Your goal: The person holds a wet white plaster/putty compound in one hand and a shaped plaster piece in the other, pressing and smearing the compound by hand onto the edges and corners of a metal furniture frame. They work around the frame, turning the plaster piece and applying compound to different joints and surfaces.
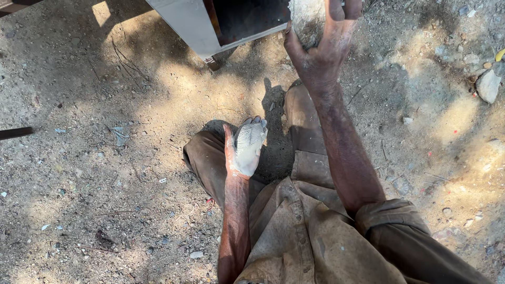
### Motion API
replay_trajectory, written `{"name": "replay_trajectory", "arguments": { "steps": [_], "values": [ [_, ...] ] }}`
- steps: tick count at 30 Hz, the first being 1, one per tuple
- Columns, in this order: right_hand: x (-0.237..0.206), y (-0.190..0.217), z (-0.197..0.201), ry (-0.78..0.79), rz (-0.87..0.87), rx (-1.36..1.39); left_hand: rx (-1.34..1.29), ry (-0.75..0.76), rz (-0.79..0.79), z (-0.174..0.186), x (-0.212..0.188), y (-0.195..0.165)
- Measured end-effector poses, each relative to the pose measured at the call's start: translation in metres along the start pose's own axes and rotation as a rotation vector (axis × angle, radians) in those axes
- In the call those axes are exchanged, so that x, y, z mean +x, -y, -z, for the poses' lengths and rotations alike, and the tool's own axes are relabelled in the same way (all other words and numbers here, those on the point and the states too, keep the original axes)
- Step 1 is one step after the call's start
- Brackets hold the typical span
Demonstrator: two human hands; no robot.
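Two hands apart: right hand (327,39) on pale lump (307,21)

Ground (105,173) is dry, gritty dirt with pebbles, totally matt. The lump (306,21) in the right hand (323,52) looks like rough, pale grey stone. Left hand (244,147) is caked in chalky grey dust. Box (210,23) up top is smooth sheet metal, dull sheen. Shirt (300,236) is worn brown cloth.

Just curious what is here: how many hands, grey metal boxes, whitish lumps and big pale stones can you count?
Hands: 2, left hand and right hand
Grey metal box: 1
Whitish lump: 1
Pale stone: 1
Total: 5
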State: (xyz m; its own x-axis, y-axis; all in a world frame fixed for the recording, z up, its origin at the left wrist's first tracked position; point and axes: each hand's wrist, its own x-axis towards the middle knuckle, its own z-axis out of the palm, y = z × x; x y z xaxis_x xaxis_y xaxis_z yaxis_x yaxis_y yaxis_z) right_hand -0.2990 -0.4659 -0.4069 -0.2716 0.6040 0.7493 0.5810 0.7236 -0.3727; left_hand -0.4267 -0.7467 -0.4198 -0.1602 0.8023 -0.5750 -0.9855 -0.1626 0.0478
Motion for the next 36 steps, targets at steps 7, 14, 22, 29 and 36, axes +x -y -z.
{"name": "replay_trajectory", "arguments": {
  "steps": [7, 14, 22, 29, 36],
  "values": [
    [0.006, 0.027, 0.015, 0.489, -0.652, 0.206, 0.029, 0.003, -0.002, -0.006, 0.001, 0.000],
    [-0.004, 0.033, 0.042, 0.005, -0.048, 0.085, 0.043, 0.062, -0.040, -0.018, 0.002, 0.001],
    [0.005, 0.011, 0.025, 0.003, -0.029, 0.110, 0.016, 0.102, -0.011, -0.014, -0.001, 0.005],
    [0.005, 0.014, 0.027, 0.062, -0.039, -0.036, 0.024, 0.046, -0.014, -0.012, -0.001, 0.004],
    [0.005, 0.006, 0.013, 0.095, -0.087, 0.026, 0.017, 0.024, -0.001, -0.007, -0.001, 0.002]
  ]
}}
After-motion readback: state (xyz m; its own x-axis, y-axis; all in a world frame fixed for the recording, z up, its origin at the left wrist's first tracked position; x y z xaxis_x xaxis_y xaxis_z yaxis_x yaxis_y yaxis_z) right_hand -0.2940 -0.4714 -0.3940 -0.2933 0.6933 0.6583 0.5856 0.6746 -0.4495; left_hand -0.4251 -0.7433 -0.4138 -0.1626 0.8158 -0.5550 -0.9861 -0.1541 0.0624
